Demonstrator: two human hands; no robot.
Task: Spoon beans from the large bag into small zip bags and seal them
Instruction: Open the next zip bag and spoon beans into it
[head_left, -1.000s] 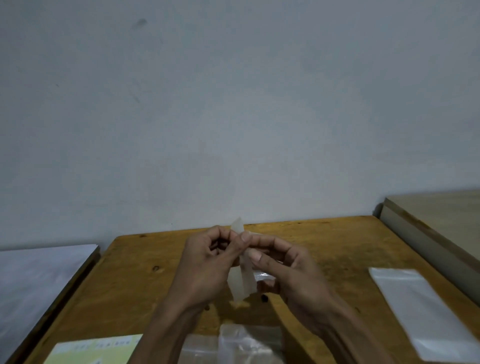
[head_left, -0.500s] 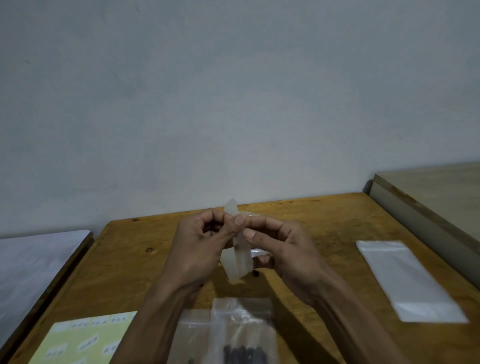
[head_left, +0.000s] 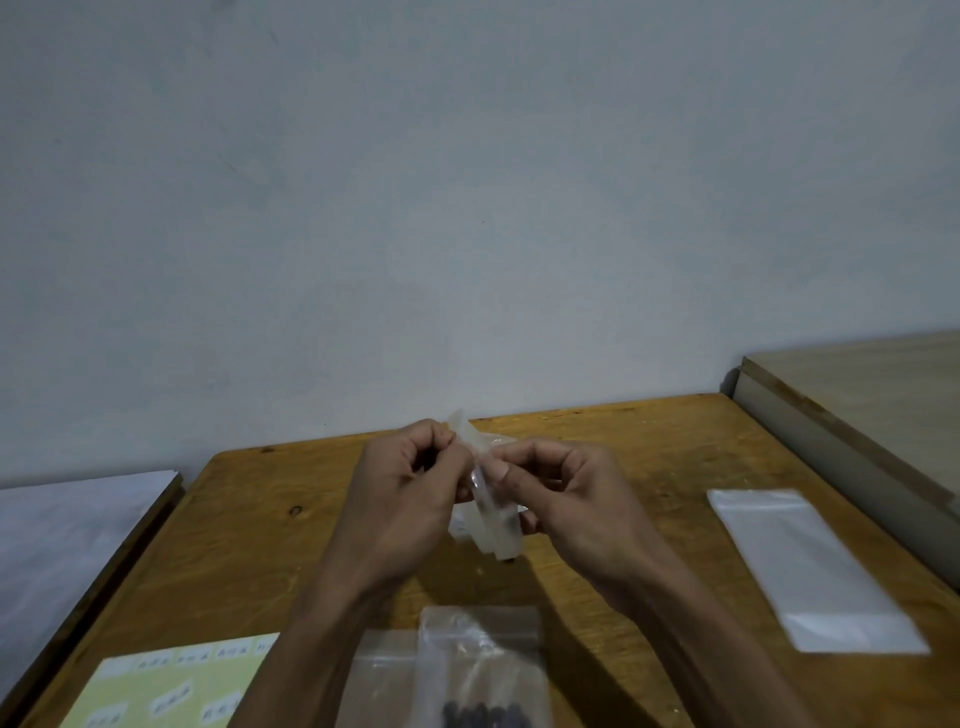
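The small zip bag (head_left: 488, 506) hangs above the middle of the wooden surface (head_left: 623, 457), held up between both hands and seen almost edge-on, so it reads as a narrow translucent strip. It looks thin, limp and very light: its lower end droops free and its top corner pokes up past the fingers. I cannot tell whether anything is inside it. Clear film like this is probably slick and clings to itself, so the two walls of the mouth are best taken separately, right at the zip strip where the plastic is stiffer, and pulled apart or pressed along from one end.

The left hand (head_left: 410, 483) has its fingers curled in and pinches the upper edge of the bag between thumb and fingertips. The right hand (head_left: 566, 493) does likewise from the other side, thumb pressed onto the film, remaining fingers folded.

Nearer the person lies another zip bag (head_left: 483, 654) holding dark beans (head_left: 480, 713) at the frame's bottom edge, overlapping a clear bag to its left. A flat clear bag (head_left: 810, 566) lies well apart on the right, and a yellow label sheet (head_left: 171, 686) sits at the lower left.
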